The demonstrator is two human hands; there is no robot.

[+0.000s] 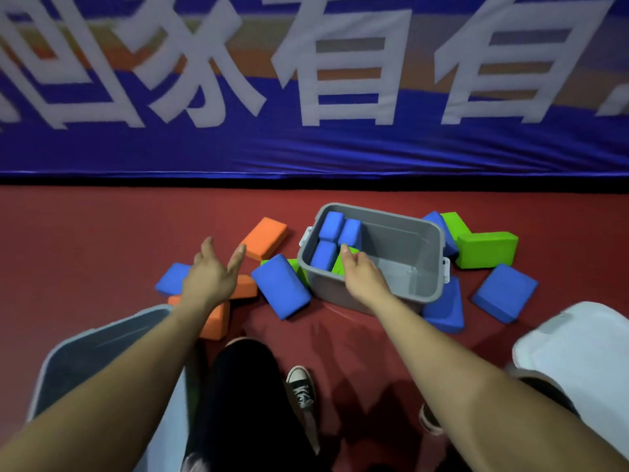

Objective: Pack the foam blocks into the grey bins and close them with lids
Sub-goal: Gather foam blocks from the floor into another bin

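Head view: a dull red floor [85,240] runs back to a blue banner [340,151] stretched across the far side. The banner bears large white characters and orange bands, and a dark gap shows under its lower hem.

An open grey bin [401,240] sits on the floor near the middle. Three blue blocks [332,226] stand on end, packed together at its left end; the rest of its bottom is bare.

The right grip [362,275] reaches over the bin's near rim and grasps a green block [338,265], which stands just inside the near left corner beside the blue ones. The left grip [209,277] is released, fingers spread, above loose blocks left of the bin.

Scattered there are:
- an orange block [265,238] lying flat
- a big blue block [280,286] leaning against the bin's side
- a small blue block [172,279]
- more orange pieces partly hidden by the forearm

Right of the bin lie two green blocks [486,250] and several blue ones, one of which [505,292] lies apart on the floor.

A second grey bin [102,338] sits at the lower left and a white lid [578,352] at the lower right, both blurred. Between the arms show a black trouser leg [245,403] and a laced sneaker [299,386].
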